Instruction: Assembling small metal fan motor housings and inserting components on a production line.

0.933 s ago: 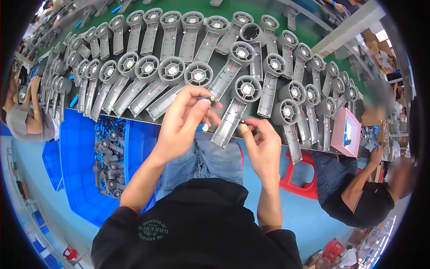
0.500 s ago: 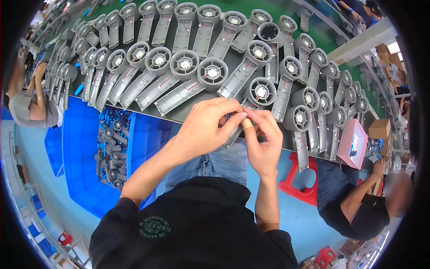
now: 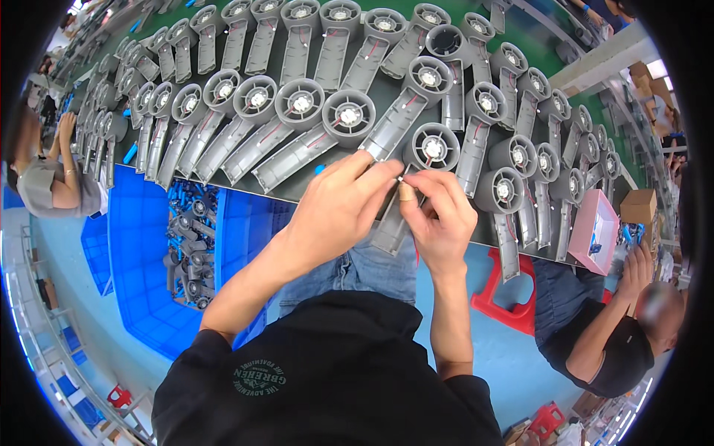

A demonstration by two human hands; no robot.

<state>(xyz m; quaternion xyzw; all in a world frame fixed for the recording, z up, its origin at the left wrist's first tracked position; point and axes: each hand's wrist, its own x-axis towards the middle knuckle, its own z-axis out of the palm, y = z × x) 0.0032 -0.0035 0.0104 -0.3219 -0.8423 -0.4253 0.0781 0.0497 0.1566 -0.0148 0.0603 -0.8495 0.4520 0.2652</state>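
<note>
A grey fan housing [image 3: 433,147] with a round, spoked head lies before me. Its open trough handle [image 3: 390,232] slants down toward me beneath my fingers. My left hand [image 3: 335,201] is closed over the handle's left side, its fingertips at the handle's top; what they grip is hidden. From the right, my right hand [image 3: 444,219] pinches a small white piece [image 3: 400,179] at its fingertips, close to the left fingers. A tan wrap [image 3: 407,192] covers one right-hand digit. A blue object [image 3: 320,169] shows just beyond my left knuckles.
Rows of similar grey fan housings [image 3: 349,115] cover the dark bench. A blue bin [image 3: 141,260] with mixed parts stands lower left. At right are a pink box [image 3: 593,234], a red stool [image 3: 502,297] and a seated co-worker [image 3: 602,342]; another person [image 3: 56,178] is at left.
My hands have parted slightly, uncovering the white piece and more of the handle. The blue object now shows beyond my left hand. The co-worker at right has raised a hand.
</note>
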